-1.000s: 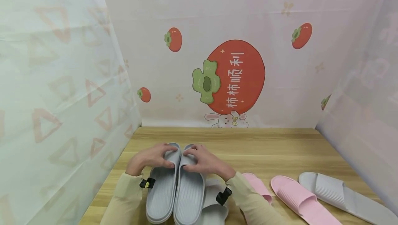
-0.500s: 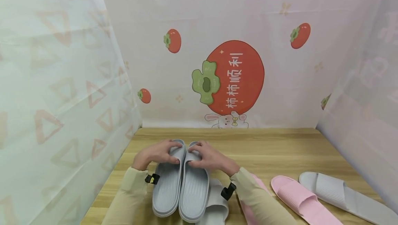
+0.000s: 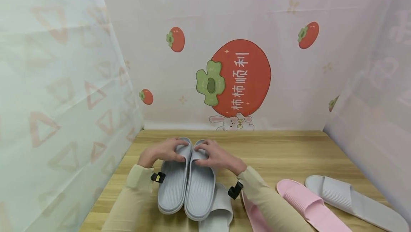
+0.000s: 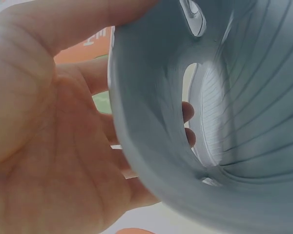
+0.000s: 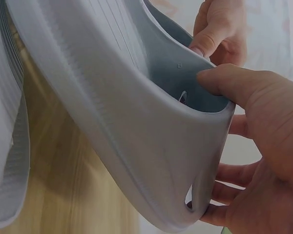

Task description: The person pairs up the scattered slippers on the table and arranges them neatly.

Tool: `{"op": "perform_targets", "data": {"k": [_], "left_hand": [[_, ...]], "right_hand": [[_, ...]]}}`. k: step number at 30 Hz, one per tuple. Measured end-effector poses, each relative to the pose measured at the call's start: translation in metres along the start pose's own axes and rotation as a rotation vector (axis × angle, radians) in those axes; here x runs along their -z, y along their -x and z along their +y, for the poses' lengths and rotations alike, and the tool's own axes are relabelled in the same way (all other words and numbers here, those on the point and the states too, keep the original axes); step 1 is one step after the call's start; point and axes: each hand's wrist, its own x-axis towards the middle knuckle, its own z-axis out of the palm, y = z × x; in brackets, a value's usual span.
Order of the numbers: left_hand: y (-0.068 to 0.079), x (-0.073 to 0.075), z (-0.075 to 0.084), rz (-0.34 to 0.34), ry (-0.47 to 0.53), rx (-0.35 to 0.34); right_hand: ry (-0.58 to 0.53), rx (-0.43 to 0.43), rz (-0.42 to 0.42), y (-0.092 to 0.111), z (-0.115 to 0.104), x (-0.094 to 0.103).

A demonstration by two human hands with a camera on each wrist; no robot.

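Note:
Two grey-blue slippers hang side by side above the wooden table in the head view, toes pointing away. My left hand (image 3: 163,151) grips the left slipper (image 3: 173,191) by its strap. My right hand (image 3: 218,156) holds the right slipper (image 3: 199,193) the same way. In the left wrist view, the thumb lies on the strap of the slipper (image 4: 151,112) and fingertips show through its openings. The right wrist view has the thumb inside the strap of the slipper (image 5: 132,131), other fingers outside it.
A light grey slipper (image 3: 221,203) lies partly under the right held slipper. One pink slipper (image 3: 253,214) is partly covered by my right sleeve. Farther right are another pink slipper (image 3: 305,200) and a grey slipper (image 3: 337,192). Patterned sheets wall the wooden table (image 3: 273,150) at back and sides.
Both hands have carried the grey-blue slippers a little right and away from me, uncovering more of the light grey slipper. The other slippers have stayed put; the head view has shifted slightly.

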Motion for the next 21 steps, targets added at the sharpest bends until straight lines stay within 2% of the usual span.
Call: {"op": "perform_targets", "data": {"k": [6, 13, 21], "left_hand": [[-0.005, 0.005, 0.001, 0.013, -0.002, -0.009], [-0.011, 0.012, 0.001, 0.031, -0.029, -0.062], [-0.016, 0.014, 0.002, 0.025, 0.0, -0.055]], "right_hand": [[-0.01, 0.01, -0.012, -0.003, -0.002, 0.008], [0.015, 0.022, -0.008, -0.008, 0.0, 0.018], [0.031, 0.037, 0.005, -0.015, 0.008, 0.017]]}}
